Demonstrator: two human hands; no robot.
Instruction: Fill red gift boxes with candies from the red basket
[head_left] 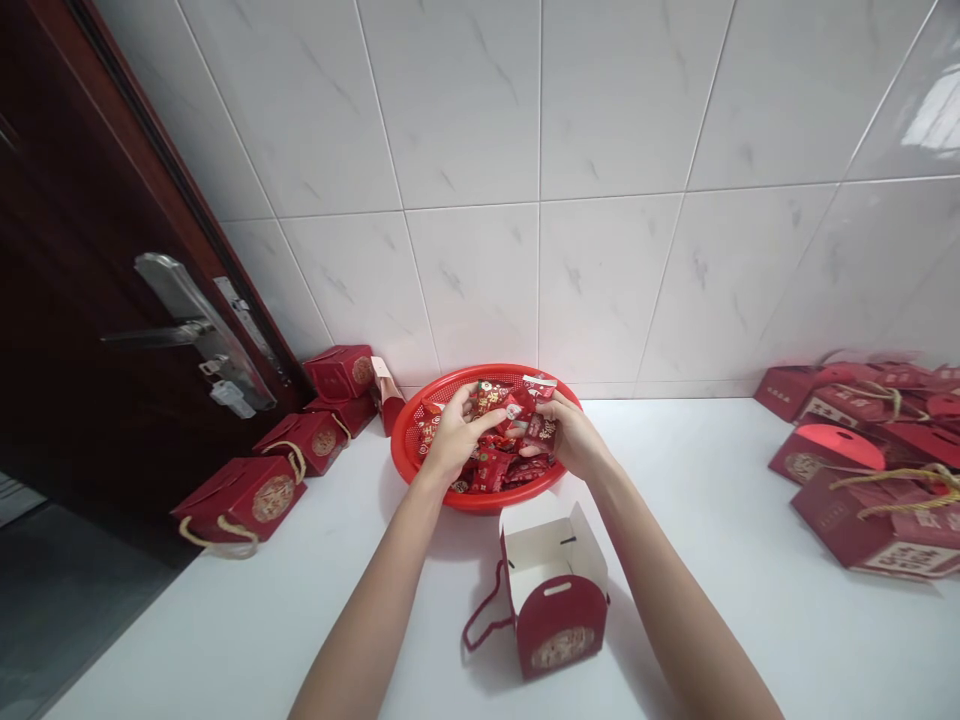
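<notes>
Both my hands are over a red plastic basket [401, 455] full of red-wrapped candies [491, 470]. At the left side of the basket, my left hand [459, 432] is closed on a red candy packet [491, 395] with gold print. Opposite it, my right hand [571, 432] has its fingers closed around red candy packets [540, 430], partly hidden by the fingers. Between my forearms stands an opened dark red gift box [561, 630] with a white inside and a round gold emblem. Its dark red cord handle [484, 615] hangs out to the left.
Several closed red gift boxes [244, 500] with rope handles line the table's left edge by a dark wooden door [90, 250]. More red boxes [862, 520] are heaped at the right. A tiled wall [480, 290] rises behind the white table [697, 500].
</notes>
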